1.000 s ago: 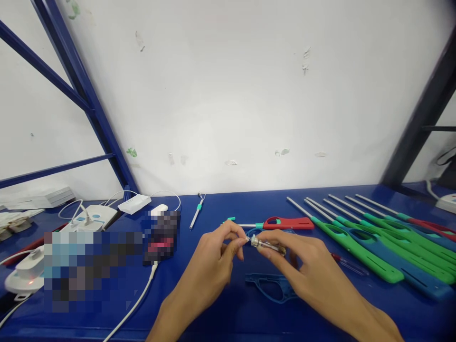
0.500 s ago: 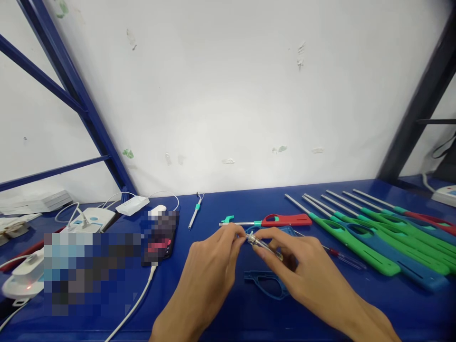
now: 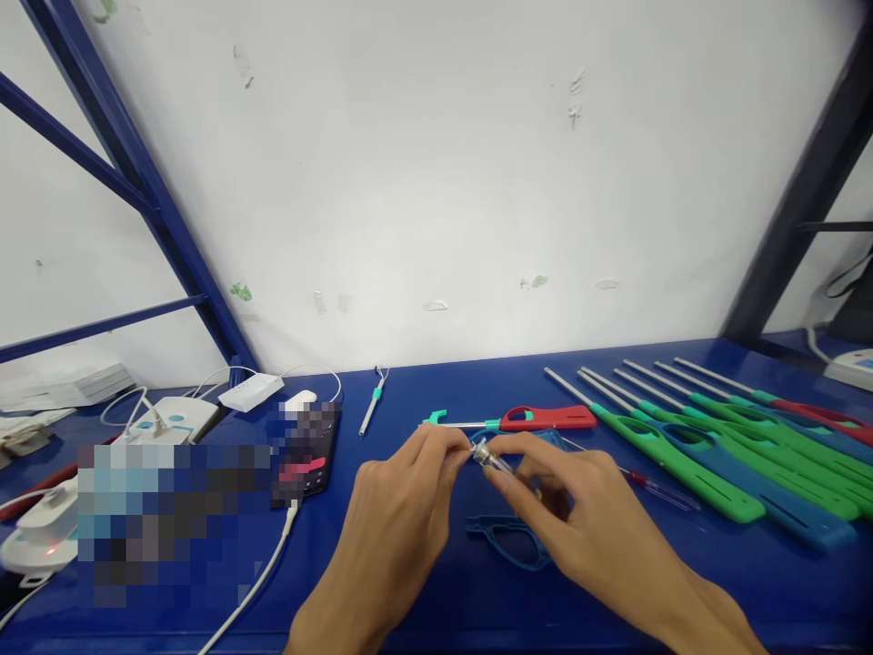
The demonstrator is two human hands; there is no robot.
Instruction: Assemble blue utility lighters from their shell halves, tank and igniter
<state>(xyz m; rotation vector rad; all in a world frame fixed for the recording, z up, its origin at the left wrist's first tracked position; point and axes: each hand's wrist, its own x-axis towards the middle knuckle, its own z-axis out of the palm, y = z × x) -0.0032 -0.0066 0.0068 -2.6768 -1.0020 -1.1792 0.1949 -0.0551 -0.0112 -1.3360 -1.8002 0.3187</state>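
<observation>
Near the middle of the counter, towards its front edge, both hands work one small piece. The left hand pinches the metal tip of a clear inner tube between thumb and forefinger, and the right hand pinches its body from the other side, just above the surface. Under them lies an open blue shell with nothing in it. A red lighter lies just behind. By the right edge a row of assembled lighters suggests much is done, but this one looks not yet put together.
</observation>
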